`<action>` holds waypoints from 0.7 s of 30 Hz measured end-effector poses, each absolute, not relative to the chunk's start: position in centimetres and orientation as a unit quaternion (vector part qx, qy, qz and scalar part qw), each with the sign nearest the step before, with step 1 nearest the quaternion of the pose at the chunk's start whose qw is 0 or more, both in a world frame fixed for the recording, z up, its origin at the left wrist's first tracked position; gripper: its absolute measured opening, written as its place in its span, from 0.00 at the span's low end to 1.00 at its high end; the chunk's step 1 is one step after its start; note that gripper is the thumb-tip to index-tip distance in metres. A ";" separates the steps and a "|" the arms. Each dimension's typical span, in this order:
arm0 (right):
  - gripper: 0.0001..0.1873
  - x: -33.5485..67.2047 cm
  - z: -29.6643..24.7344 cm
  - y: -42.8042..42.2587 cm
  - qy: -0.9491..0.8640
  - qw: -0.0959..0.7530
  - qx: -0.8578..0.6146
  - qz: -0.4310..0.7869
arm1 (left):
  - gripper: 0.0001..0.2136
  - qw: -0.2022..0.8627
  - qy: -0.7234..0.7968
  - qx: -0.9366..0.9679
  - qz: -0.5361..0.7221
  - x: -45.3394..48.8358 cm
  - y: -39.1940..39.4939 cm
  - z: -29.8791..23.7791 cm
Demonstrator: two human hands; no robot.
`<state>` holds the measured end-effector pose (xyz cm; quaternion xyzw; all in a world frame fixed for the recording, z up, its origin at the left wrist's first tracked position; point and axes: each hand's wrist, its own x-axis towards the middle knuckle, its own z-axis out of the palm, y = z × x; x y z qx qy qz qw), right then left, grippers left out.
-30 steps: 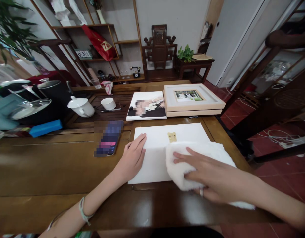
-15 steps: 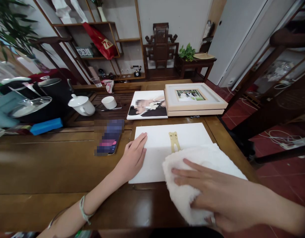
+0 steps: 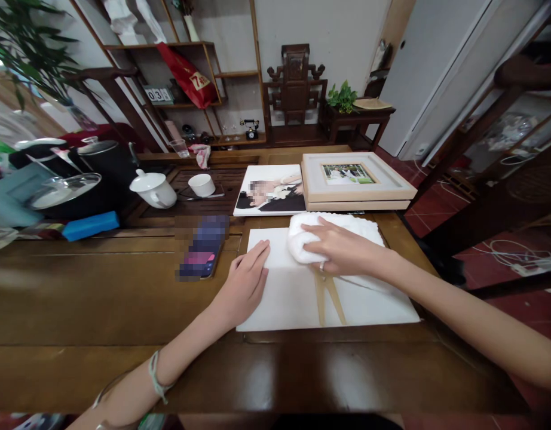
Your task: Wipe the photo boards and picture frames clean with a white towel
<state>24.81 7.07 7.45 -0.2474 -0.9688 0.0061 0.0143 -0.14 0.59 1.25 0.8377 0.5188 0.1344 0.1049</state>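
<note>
A white picture panel [image 3: 284,298] lies flat on the table, with a tan, two-legged stand piece [image 3: 330,298] on its upper face. My left hand [image 3: 248,280] rests on the panel's left edge, fingers stretched out, holding nothing. My right hand [image 3: 336,245] grips a fluffy white towel [image 3: 302,236] and presses it on the far part of the panel. The towel and hand cover the top of the stand piece and the panel's far right corner.
Beyond the panel lie a photo print [image 3: 275,203] and stacked pale wooden frames [image 3: 360,200]. A phone [image 3: 204,248] is to the left. Farther left stand a white lidded cup [image 3: 154,190], a small white bowl [image 3: 201,186], a blue block [image 3: 91,226] and a dark pot [image 3: 69,200].
My right hand has moved the towel from the panel's near right side to its far edge, uncovering the stand's legs and covering its top. My left hand stays on the left edge.
</note>
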 end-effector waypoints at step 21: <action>0.19 19.8 7.0 6.1 -0.966 -0.021 -0.254 -0.027 | 0.24 0.108 0.515 0.839 0.139 -0.1 0.6 1.6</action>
